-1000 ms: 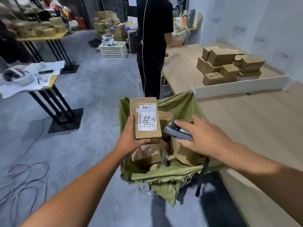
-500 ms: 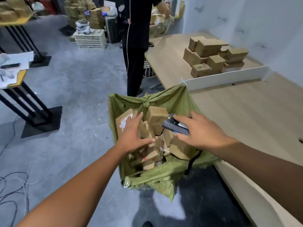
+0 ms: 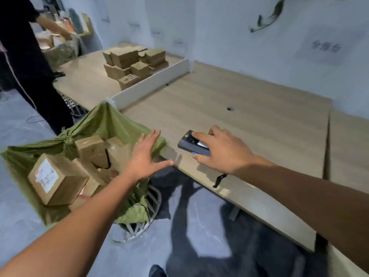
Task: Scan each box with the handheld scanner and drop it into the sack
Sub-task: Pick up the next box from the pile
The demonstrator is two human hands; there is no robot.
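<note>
Head view looks down on a wooden desk (image 3: 249, 108) at the right and a green sack (image 3: 111, 120) at the left, just beside the near edge of the desk. The sack is open and sits in a white wire frame (image 3: 153, 198) on the grey floor (image 3: 199, 226). Inside the sack lie several brown boxes (image 3: 90, 149). The nearest one, a box with a white label (image 3: 58, 178), is tilted on top of the others at the left side.

The left hand (image 3: 146, 156) is over the right rim of the sack, palm down, fingers straight and spread, and it holds nothing. The right hand (image 3: 221, 150) is over the desk, close to its near edge, and grips a dark scanner (image 3: 188, 143), with the index finger lying along the top of it. I cannot tell whether the scanner touches the desk. A black strap (image 3: 219, 179) hangs below the right wrist, at the edge of the desk.

Far on the desk, behind a low white board (image 3: 151, 84) that stands across it, there is a pile of boxes (image 3: 131, 64), well apart from both hands. At the far left a person in black clothes (image 3: 30, 66) stands beside the desk.
</note>
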